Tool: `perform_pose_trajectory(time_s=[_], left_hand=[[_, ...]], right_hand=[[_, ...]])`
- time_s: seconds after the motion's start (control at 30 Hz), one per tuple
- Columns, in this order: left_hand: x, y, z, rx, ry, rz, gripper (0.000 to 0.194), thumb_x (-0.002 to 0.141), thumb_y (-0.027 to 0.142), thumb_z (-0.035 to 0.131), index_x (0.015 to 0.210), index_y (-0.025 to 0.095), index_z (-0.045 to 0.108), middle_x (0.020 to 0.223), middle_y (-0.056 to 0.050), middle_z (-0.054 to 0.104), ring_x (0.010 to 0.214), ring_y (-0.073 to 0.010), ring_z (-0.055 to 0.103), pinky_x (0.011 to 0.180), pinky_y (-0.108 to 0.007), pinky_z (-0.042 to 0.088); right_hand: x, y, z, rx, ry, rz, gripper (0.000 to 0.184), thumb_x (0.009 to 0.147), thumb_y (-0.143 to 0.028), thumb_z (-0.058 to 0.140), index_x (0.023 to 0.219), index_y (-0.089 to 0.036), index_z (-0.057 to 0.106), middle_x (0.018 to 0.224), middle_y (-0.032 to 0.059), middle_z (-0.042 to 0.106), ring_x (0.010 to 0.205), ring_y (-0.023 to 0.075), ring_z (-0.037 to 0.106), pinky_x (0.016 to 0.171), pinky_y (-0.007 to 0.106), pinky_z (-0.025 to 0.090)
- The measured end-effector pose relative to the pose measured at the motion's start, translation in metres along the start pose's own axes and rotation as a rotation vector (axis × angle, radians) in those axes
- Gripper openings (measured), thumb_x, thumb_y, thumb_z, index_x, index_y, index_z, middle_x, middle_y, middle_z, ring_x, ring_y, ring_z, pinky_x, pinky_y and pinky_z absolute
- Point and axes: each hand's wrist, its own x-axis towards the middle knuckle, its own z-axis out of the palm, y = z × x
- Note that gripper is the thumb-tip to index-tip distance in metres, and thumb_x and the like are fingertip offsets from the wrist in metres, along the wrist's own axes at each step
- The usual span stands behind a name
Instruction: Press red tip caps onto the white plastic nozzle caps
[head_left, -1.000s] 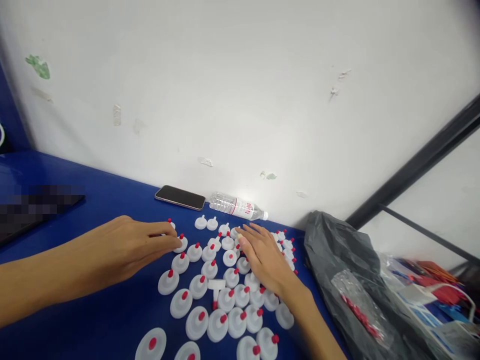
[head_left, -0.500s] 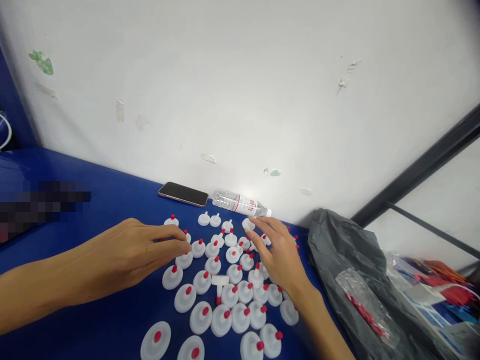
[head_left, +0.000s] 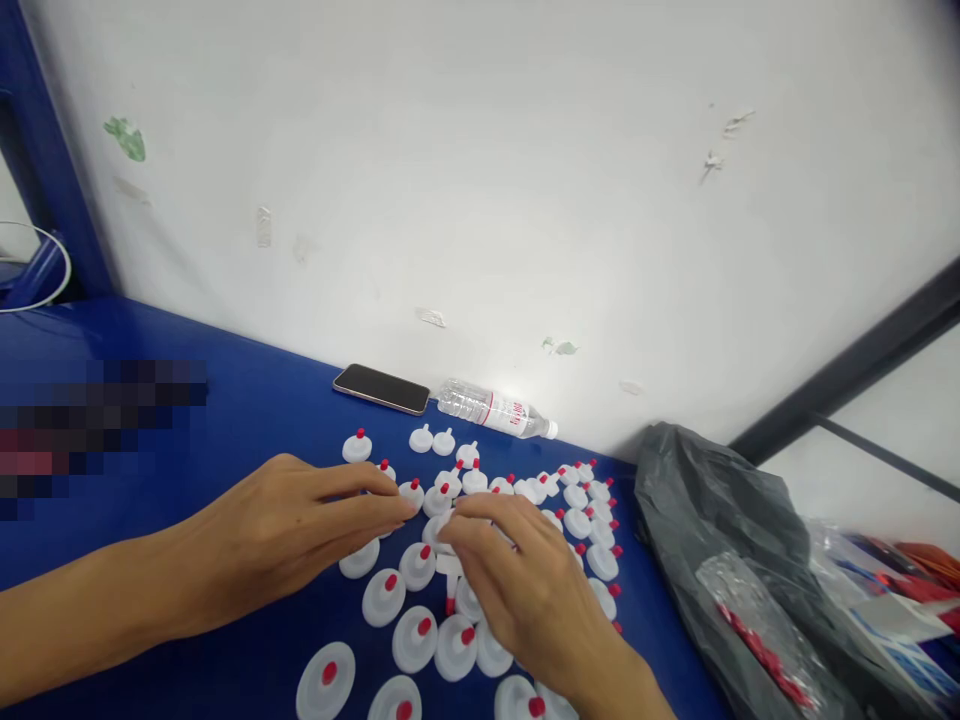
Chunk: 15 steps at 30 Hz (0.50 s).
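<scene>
My left hand (head_left: 289, 530) hovers over the left side of a group of white funnel-shaped caps (head_left: 414, 640), most with small red tips. Its fingers are pressed together; whatever lies between them is hidden. My right hand (head_left: 525, 580) is curled above the middle of the group, close to my left fingertips. A white cap (head_left: 435, 532) shows at its fingertips, partly covered, and appears to be held. Three caps without red tips, one of them a bare cap (head_left: 421, 438), lie at the back. A white T-shaped piece (head_left: 450, 567) with a red end lies between my hands.
A phone (head_left: 382, 389) and a clear plastic bottle (head_left: 495, 408) lie along the wall on the blue table (head_left: 255, 380). At the right, a dark grey plastic bag (head_left: 690, 520) carries a clear bag of small red pieces (head_left: 761, 640). A blurred-out dark area covers the far left.
My right hand has come down and left from the back of the group with a white cap, closing toward my left hand. The camera view has turned slightly left.
</scene>
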Motion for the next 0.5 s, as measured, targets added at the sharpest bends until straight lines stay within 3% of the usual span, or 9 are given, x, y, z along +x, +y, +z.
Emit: perform_pose_trajectory(time_s=[0.27,0.5], left_hand=[[-0.002,0.018,0.004,0.004,-0.108,0.054,0.047,0.104,-0.001,0.038,0.131,0.026,0.065,0.112,-0.001,0.08,0.071,-0.0113,0.073,0.054,-0.029,0.043],[-0.001,0.024,0.009,-0.042,-0.182,0.063,0.054,0.097,-0.006,0.036,0.132,0.026,0.063,0.109,-0.001,0.078,0.061,-0.0121,0.065,0.051,-0.032,0.04]], right_hand=[[0.003,-0.009,0.009,0.12,0.088,-0.066,0.018,0.106,-0.006,0.059,0.112,-0.023,0.056,0.105,0.0032,0.081,0.09,0.0163,0.077,0.083,0.032,0.059],[0.001,-0.009,0.012,0.124,0.024,-0.056,0.018,0.107,-0.007,0.054,0.102,-0.024,0.055,0.095,0.0017,0.078,0.082,0.0164,0.072,0.074,0.032,0.055]])
